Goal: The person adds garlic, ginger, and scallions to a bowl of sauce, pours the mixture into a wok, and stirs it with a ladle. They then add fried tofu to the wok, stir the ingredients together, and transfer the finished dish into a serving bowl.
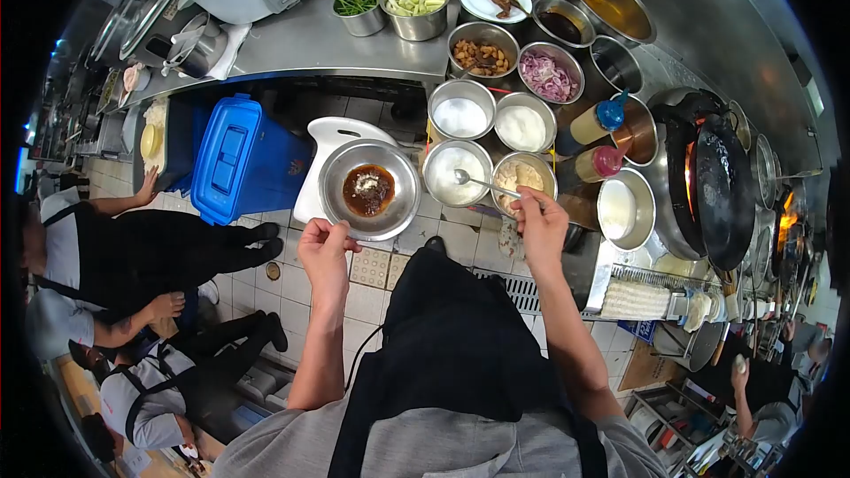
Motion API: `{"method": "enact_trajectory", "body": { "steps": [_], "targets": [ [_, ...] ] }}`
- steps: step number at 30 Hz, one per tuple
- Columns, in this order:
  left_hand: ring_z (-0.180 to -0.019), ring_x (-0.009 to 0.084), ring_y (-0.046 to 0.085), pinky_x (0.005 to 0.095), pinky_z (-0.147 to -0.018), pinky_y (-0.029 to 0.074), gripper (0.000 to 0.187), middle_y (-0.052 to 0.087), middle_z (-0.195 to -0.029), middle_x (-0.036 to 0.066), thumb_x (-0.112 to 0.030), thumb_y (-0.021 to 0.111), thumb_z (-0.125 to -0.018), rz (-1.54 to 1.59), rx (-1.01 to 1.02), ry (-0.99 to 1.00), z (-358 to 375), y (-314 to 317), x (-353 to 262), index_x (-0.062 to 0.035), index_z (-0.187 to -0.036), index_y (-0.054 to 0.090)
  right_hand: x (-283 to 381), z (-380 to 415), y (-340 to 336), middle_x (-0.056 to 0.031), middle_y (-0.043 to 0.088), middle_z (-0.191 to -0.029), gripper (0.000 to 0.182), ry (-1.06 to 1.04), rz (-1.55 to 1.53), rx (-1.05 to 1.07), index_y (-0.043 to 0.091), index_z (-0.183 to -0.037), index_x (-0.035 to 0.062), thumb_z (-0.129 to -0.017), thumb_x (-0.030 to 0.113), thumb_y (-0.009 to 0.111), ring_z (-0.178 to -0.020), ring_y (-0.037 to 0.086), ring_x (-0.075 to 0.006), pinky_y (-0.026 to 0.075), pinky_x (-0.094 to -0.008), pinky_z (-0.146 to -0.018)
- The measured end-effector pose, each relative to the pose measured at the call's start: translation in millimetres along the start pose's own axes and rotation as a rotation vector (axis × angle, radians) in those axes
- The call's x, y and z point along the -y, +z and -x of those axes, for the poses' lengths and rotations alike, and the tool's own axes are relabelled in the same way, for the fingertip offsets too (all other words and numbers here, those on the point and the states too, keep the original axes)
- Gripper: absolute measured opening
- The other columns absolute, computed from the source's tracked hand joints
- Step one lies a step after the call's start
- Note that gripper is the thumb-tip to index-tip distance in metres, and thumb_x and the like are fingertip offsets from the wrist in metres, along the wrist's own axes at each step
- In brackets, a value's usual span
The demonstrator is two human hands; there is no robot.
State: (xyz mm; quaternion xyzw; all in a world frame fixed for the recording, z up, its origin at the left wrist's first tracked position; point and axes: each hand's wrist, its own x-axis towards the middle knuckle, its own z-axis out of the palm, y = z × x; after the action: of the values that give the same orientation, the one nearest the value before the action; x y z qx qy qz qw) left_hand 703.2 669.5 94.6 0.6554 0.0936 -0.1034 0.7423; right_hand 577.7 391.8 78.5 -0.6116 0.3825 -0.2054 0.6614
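My right hand is closed on the handle of a metal spoon. The spoon's bowl end is over a metal pot of white powder, and its handle crosses a neighbouring pot of pale beige powder. Fingers drawn together, my left hand is at the near rim of a wide steel bowl; whether it grips anything is hidden. Dark brown sauce with a pale heap on top lies in that bowl. Underneath the bowl is a white plastic stool.
Two more pots of white contents, including one pot, stand behind. Squeeze bottles are to the right, near a wok with flame beside it. A blue lidded bin stands left. Co-workers are at the left and lower right.
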Motion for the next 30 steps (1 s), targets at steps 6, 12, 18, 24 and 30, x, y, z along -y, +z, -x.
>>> {"method": "enact_trajectory", "body": {
  "steps": [6,12,18,24,30],
  "targets": [
    [-0.048,0.0094,0.053,0.0249,-0.047,0.048,0.018,0.055,-0.064,0.001,-0.002,0.064,-0.084,-0.032,0.102,0.017,-10.0,23.4,-2.2,-0.0064,-0.073,0.051,34.8,13.4,-14.6,-0.0073,0.066,-0.083,0.022,0.137,-0.332,0.122,0.065,-0.109,-0.0047,-0.096,0.011,0.057,-0.063,0.052,-0.0072,0.042,-0.0209,-0.055],
    [-0.048,0.0106,0.054,0.0249,-0.047,0.047,0.019,0.055,-0.063,0.002,-0.002,0.064,-0.085,0.008,0.257,-0.101,-15.1,65.1,-2.2,-0.0059,-0.073,0.05,33.1,-7.0,-20.3,-0.0102,0.067,-0.086,0.021,-0.35,0.273,-0.287,0.065,-0.108,-0.0064,-0.095,0.009,0.057,-0.08,0.063,-0.0124,0.049,-0.0258,-0.07],
    [-0.047,0.0118,0.054,0.0248,-0.047,0.047,0.019,0.055,-0.063,0.004,-0.001,0.063,-0.086,0.003,0.326,-0.127,-20.9,76.5,0.3,-0.005,-0.074,0.049,16.1,-44.0,-18.2,-0.0131,0.069,-0.084,0.023,-0.333,0.365,-0.311,0.066,-0.106,-0.007,-0.093,0.01,0.058,-0.077,0.063,-0.0131,0.05,-0.0284,-0.07],
    [-0.048,0.0121,0.054,0.0252,-0.047,0.047,0.018,0.055,-0.064,0.004,-0.001,0.063,-0.086,-0.013,0.321,-0.131,-25.6,81.0,-2.1,-0.0048,-0.074,0.05,3.0,-51.0,-17.3,-0.0097,0.069,-0.081,0.024,-0.2,0.143,-0.357,0.066,-0.106,-0.0065,-0.094,0.012,0.057,-0.07,0.06,-0.0111,0.047,-0.0242,-0.064],
    [-0.05,0.0119,0.053,0.0259,-0.048,0.047,0.018,0.055,-0.065,0.004,-0.002,0.064,-0.085,-0.004,0.316,-0.138,-32.7,95.7,3.7,-0.0051,-0.074,0.05,33.9,-23.1,-32.2,-0.0084,0.067,-0.079,0.02,0.009,-0.358,-0.331,0.066,-0.107,-0.0045,-0.094,0.01,0.059,-0.059,0.05,-0.0056,0.041,-0.0198,-0.053]
  ]
}}
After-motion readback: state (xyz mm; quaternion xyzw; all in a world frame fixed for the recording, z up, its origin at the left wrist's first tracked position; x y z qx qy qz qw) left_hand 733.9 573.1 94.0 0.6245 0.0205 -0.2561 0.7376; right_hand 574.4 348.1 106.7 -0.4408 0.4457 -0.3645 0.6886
